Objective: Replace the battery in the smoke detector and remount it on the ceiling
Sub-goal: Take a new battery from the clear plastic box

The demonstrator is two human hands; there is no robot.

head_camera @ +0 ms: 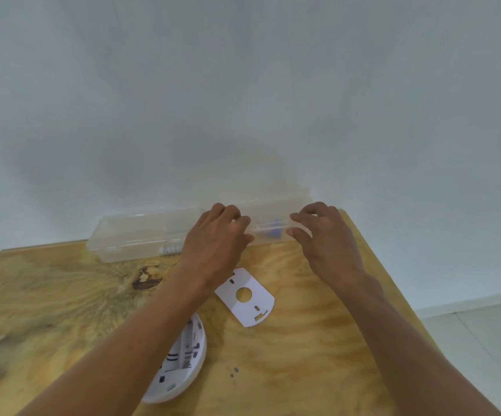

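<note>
Both hands, left (pixel 217 235) and right (pixel 327 232), rest fingers spread on the long clear plastic box (pixel 141 235); a hard pry could slide it off the yellow wooden worktop (pixel 303 355).

Both hands (pixel 217 238) (pixel 327 235) reach forward, fingers (pixel 298 219) curled.

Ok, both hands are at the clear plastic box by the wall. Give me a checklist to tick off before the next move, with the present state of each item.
1. Both hands on the clear plastic box: left hand ok; right hand near it, contact cannot tell.
2. Box lid open: cannot tell, blurred.
3. Battery visible in box: cannot tell; only blue items show.
4. Smoke detector on the wooden table, back side up: ok.
5. Mounting plate lying apart from the detector: ok.
6. Detector battery bay empty: cannot tell, arm covers it.
</note>
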